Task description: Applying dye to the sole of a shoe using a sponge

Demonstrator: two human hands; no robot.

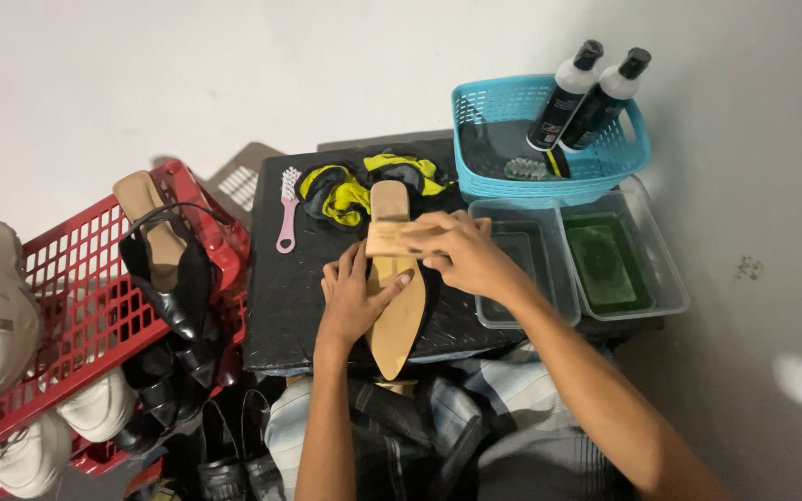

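A black pointed shoe lies sole-up on the dark table (276,306), its tan sole (396,329) facing me with the toe toward me. My left hand (355,297) presses on the sole's left side and holds the shoe down. My right hand (461,250) grips a wooden brush (392,243) laid across the sole near the heel (387,199).
A yellow-and-black cloth (345,190) and a pink brush (287,209) lie at the table's back. A blue basket (475,111) holds two bottles (563,88). Two clear tubs (647,241) sit at right. A red crate (76,306) of shoes stands at left.
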